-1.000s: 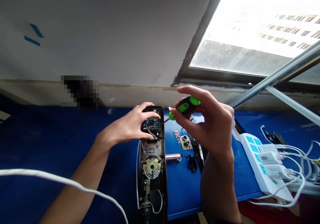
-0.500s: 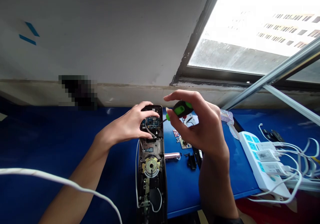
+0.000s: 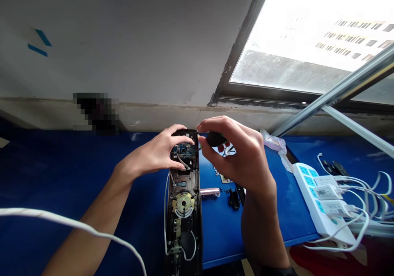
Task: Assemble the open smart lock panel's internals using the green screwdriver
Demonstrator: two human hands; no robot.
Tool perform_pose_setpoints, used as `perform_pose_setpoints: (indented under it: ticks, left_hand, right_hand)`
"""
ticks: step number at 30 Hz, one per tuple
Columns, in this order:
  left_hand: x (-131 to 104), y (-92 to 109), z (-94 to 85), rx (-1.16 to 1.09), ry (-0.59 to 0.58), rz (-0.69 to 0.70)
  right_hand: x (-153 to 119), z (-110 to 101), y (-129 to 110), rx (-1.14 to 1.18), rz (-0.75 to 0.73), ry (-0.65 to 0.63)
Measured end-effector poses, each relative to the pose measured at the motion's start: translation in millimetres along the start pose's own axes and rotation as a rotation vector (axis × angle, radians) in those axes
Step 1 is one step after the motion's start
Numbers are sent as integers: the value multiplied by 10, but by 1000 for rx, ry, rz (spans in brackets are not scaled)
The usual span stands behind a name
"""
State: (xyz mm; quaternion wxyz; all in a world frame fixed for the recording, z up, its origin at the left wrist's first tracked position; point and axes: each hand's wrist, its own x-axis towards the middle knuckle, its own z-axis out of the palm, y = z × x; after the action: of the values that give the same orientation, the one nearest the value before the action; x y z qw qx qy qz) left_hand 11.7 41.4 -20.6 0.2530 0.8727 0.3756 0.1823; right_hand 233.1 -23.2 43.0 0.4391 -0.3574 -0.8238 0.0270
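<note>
Grasping the screwdriver, the right hand closes its thumb and fingers around the dark handle, which is partly hidden by them. The shaft points from the right hand toward the left, its visible end at the right edge of the circuit board; whether the tip touches a screw cannot be told. The left hand is open, with thumb and index finger spread across the board, the index fingertip at its right side and the thumb beside a thin white lead. The board is seated in the far end of the long dark housing, between the two hands. A round metal part is mounted in the housing, nearer the person than the left hand. The housing lies lengthwise on the blue table. Between the housing and the right forearm are a pink wrapped piece and a black bracket. To the right of the right hand are a crumpled clear plastic bag and, beyond it, a white power strip carrying plugged-in white adapters. A thick white cable passes in front of the left forearm.
</note>
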Motion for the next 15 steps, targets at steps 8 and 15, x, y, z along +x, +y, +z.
perform_pose_setpoints:
  ticks: [8,15]
  left_hand:
    - [-5,-22,28,27,-8,-11]
    - [-23,11,23,58,-41,-41]
  right_hand:
    - [-13,39,76,-155,20,147]
    - [-16,-1,37,-55,24,62]
